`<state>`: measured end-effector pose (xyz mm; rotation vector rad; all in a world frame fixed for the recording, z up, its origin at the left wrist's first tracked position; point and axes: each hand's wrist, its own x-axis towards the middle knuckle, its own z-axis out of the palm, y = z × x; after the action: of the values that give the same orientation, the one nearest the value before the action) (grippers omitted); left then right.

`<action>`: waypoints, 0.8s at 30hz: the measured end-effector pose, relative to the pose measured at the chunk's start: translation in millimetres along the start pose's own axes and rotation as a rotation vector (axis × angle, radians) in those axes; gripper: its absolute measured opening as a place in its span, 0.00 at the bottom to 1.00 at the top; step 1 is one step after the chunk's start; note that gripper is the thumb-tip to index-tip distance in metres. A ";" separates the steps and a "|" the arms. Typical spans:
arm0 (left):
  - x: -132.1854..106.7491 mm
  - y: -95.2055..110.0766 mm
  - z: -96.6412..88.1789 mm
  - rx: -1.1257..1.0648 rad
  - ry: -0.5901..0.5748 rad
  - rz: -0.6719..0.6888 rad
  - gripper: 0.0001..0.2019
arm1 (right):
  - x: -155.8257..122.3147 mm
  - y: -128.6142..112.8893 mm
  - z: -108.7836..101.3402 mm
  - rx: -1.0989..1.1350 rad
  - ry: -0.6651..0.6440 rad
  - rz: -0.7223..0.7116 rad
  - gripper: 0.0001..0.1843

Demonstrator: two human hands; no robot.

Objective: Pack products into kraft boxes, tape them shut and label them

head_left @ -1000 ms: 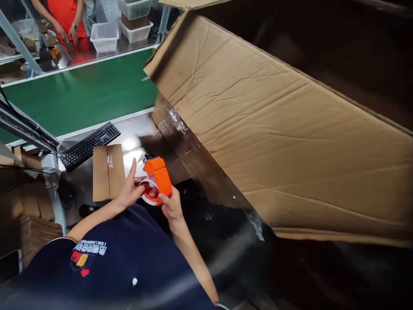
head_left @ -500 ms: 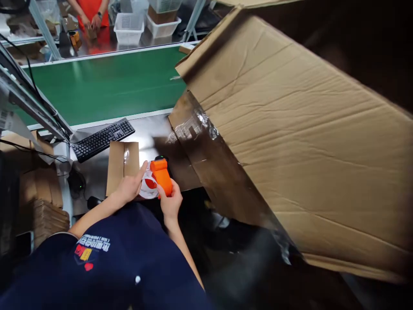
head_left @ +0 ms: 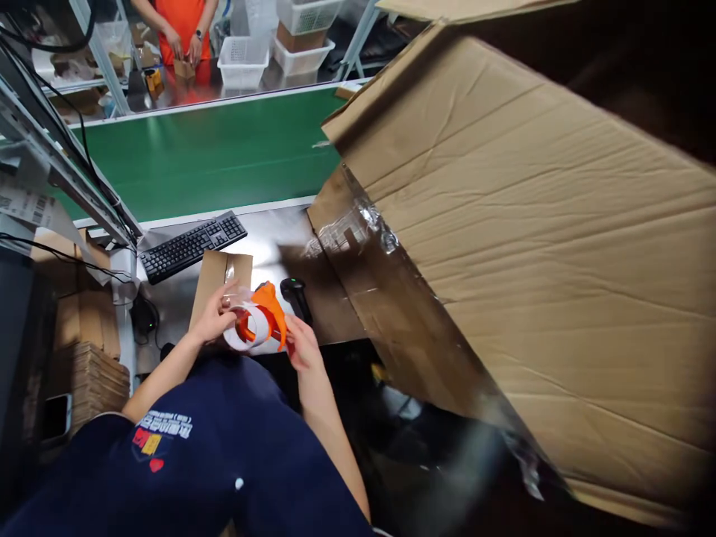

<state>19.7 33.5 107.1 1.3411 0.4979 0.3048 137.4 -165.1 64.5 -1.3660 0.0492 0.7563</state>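
R hand (head_left: 302,343) gripping tape disp. (head_left: 271,302), orange | L hand (head_left: 212,315) gripping roll (head_left: 260,326), wht inside

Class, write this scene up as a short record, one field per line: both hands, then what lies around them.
Left hand: at the edge of a white ring-shaped tape roll; exact grip unclear
Right hand: holding an orange plastic tape dispenser
Beyond right hand: black handheld scanner
Beyond left hand: brown cardboard box
Farther off: black rectangular keyboard, green flat belt

Packing workshop, green conveyor belt (head_left: 212,160), large carton (head_left: 531,239), tape dispenser (head_left: 271,300)
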 end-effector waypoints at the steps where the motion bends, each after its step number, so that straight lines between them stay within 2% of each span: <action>1: 1.0 -0.2 0.0 -0.072 -0.001 -0.044 0.43 | 0.6 -2.4 0.7 0.050 -0.082 0.073 0.27; 3: 2.4 0.0 -2.0 -0.149 -0.004 -0.103 0.37 | -3.7 -6.7 0.6 0.117 -0.192 0.147 0.28; 5: 1.9 1.2 -6.0 -0.109 0.049 -0.083 0.29 | -13.9 -10.1 -2.0 0.137 -0.251 0.177 0.27; 8: -3.3 5.8 -12.4 0.254 0.096 0.058 0.23 | -33.2 -15.4 -11.5 0.139 -0.302 0.214 0.25; 9: -5.5 8.3 -14.2 0.423 0.050 0.103 0.23 | -39.6 -18.0 -16.7 0.135 -0.311 0.216 0.25; 11: -9.1 15.0 -17.8 0.689 -0.148 0.143 0.25 | -51.5 -24.7 -31.4 0.122 -0.326 0.203 0.26; 12: -10.2 19.2 -19.9 0.753 -0.242 0.146 0.25 | -56.5 -28.5 -40.8 0.114 -0.331 0.189 0.27; 13: -10.6 23.9 -22.6 0.763 -0.273 0.155 0.25 | -60.3 -32.3 -50.9 0.108 -0.332 0.167 0.28; 14: -10.6 29.0 -26.1 0.727 -0.215 0.178 0.23 | -62.5 -35.3 -61.1 0.100 -0.329 0.139 0.28; 15: -10.4 34.3 -30.4 0.655 -0.065 0.220 0.21 | -62.7 -37.0 -70.2 0.088 -0.318 0.104 0.28; 17: -10.5 44.5 -40.8 0.471 0.362 0.321 0.17 | -56.0 -33.7 -81.8 0.018 -0.278 0.023 0.27; 18: -11.4 48.4 -45.9 0.386 0.542 0.360 0.18 | -49.2 -28.1 -82.9 -0.074 -0.245 -0.015 0.26; 19: -13.1 50.9 -50.1 0.322 0.662 0.385 0.21 | -40.4 -19.9 -80.7 -0.200 -0.203 -0.045 0.25; 21: -18.9 49.9 -52.9 0.271 0.727 0.385 0.29 | -18.7 1.4 -68.1 -0.482 -0.109 -0.077 0.22; 24: -31.3 33.3 -37.5 0.239 0.615 0.257 0.38 | 15.2 30.2 -39.0 -0.694 -0.030 -0.063 0.15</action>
<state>-23.9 57.1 139.3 1.5401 0.8947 0.9076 148.7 -192.5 22.3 -2.0002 -0.3055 0.7728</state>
